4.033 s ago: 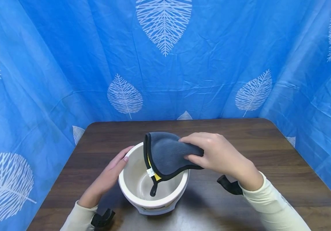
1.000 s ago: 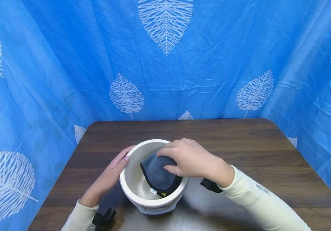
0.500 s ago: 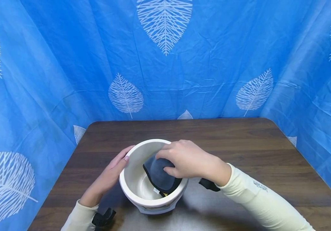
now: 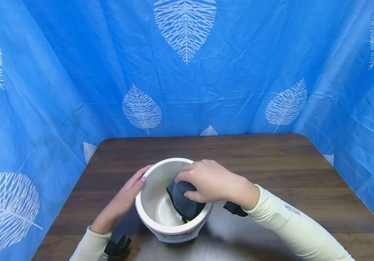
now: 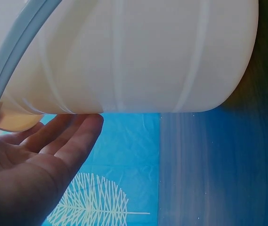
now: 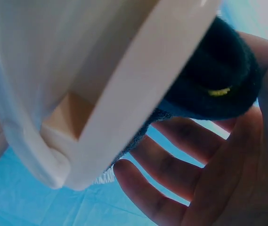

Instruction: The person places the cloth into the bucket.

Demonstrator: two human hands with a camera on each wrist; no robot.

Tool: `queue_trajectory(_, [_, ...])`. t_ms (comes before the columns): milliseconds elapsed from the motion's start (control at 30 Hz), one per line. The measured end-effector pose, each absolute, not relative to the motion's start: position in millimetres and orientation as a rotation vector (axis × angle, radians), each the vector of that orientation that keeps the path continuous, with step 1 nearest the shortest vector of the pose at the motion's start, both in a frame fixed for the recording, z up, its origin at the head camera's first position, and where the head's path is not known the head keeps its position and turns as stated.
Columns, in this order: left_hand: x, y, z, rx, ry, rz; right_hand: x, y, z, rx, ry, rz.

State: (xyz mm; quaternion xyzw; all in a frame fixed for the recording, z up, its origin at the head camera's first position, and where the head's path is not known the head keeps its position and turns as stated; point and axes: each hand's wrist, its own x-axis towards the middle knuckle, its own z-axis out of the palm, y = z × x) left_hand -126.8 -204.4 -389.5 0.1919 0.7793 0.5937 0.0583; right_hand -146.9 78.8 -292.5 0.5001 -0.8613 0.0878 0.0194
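A white bucket (image 4: 159,229) stands upright on the table, its grey handle (image 5: 11,61) hanging down along the outside. My left hand (image 4: 125,197) steadies it at the left of the rim, the thumb tip at the edge. In the left wrist view the fingers (image 5: 84,134) reach fairly straight against the outer wall. On the right, my right hand (image 4: 208,183) reaches over the rim and holds a dark grey cleaning cloth (image 4: 183,203) with black edging inside the bucket. A white tag and a bit of yellow show at the cloth's lower edge. Part of the cloth is hidden under the hand.
The dark wooden table (image 4: 258,152) extends behind and to the right of the bucket. A blue curtain (image 4: 232,69) with white leaf prints surrounds its back and sides. Black straps (image 4: 117,246) are on both wrists.
Four seconds ago the cloth was held up over the bucket's rim; now it is down inside. In the last second it has shifted slightly right against the wall. My left hand stays put.
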Motion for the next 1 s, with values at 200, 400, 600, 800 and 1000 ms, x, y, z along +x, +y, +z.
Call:
queue_trajectory(200, [-127.1, -204.4, -389.1, 0.568, 2.371, 1.787, -148.0, 77.2, -295.1, 1.573, -2.690, 0.259])
queue_trajectory(400, [-126.9, -204.7, -389.2, 0.566, 2.370, 1.792, -149.6, 76.8, -296.3, 1.566, -2.708, 0.264])
queue_trajectory(600, [-127.0, -204.8, -389.8, 0.575, 2.371, 1.790, -149.3, 76.5, -296.9, 1.562, -2.720, 0.256])
queue_trajectory(800, [-127.4, -204.8, -390.5, 0.578, 2.374, 1.788, -148.8, 77.3, -298.5, 1.572, -2.689, 0.268])
queue_trajectory(1000, [-128.0, -205.1, -390.6, 0.576, 2.372, 1.788, -148.3, 80.3, -299.0, 1.572, -2.661, 0.290])
